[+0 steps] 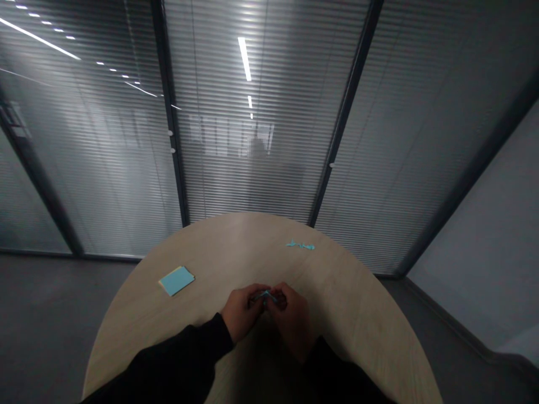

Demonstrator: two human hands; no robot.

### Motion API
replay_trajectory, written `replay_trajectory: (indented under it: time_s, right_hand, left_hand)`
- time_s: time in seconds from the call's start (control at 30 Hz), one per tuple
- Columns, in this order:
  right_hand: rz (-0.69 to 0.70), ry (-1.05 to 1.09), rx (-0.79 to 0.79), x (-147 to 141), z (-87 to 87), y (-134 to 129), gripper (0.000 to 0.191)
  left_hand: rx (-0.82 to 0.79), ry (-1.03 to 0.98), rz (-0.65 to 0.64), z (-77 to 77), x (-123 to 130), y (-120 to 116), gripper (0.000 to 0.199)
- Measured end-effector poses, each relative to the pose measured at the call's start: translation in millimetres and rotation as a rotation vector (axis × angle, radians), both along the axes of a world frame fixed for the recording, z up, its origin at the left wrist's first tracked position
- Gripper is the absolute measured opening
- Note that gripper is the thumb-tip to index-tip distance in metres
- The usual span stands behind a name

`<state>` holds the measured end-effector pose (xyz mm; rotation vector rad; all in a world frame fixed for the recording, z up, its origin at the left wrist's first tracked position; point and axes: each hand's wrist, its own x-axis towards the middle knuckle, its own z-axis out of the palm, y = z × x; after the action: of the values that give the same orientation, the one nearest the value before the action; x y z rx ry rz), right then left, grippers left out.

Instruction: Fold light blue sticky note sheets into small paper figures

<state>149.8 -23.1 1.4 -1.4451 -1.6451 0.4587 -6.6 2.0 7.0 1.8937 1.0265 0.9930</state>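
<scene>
Both hands meet over the near middle of a round wooden table [227, 252]. My left hand [244, 310] is closed on the left side of a small piece of folded blue paper [266, 294]. The right side of that paper is pinched by my right hand [290, 317]. Fingers cover most of the paper, so its full shape is hidden. To the left lies a stack of square paper sheets [177, 280], light blue on top with a yellow edge showing. Several small blue paper pieces [300, 245] lie in a row at the back right of the table.
Behind the table's far edge stands a glass partition with blinds [252, 185] and dark vertical frames. A pale wall [484, 235] is on the right. Grey floor [50, 314] shows on both sides of the table.
</scene>
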Motion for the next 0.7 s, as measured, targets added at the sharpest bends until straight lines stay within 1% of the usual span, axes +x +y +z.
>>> replay_trajectory:
  time_s: [0.1,0.17,0.23,0.27,0.43,0.57,0.7]
  right_hand:
    - [-0.068,-0.020,0.031,0.3,-1.3,0.3,0.007]
    - [-0.102,-0.033,0.098,0.7,-1.9,0.9,0.010]
    - [-0.082,-0.024,0.150,1.2,-2.6,1.8,0.011]
    - [-0.065,-0.011,0.153,1.4,-2.7,2.1,0.010]
    - [-0.046,0.001,0.037,0.2,0.0,0.5,0.005]
    - [-0.063,0.010,0.014,-1.2,1.5,-0.4,0.007]
    - [-0.071,-0.015,0.022,-1.3,-2.0,2.1,0.006]
  left_hand:
    - [-0.015,-0.013,0.007,0.5,0.5,-0.2,0.031]
    - [-0.002,-0.016,0.004,0.1,0.8,-0.3,0.030]
    - [0.020,-0.012,0.010,-0.9,0.9,-0.2,0.029]
    - [0.029,-0.007,0.018,-1.5,0.8,-0.1,0.029]
    - [0.010,0.011,0.071,-4.7,0.2,1.2,0.029]
    - [0.040,0.036,0.102,-4.6,0.1,1.4,0.029]
    - [0.057,0.054,0.108,-4.8,1.0,1.3,0.027]
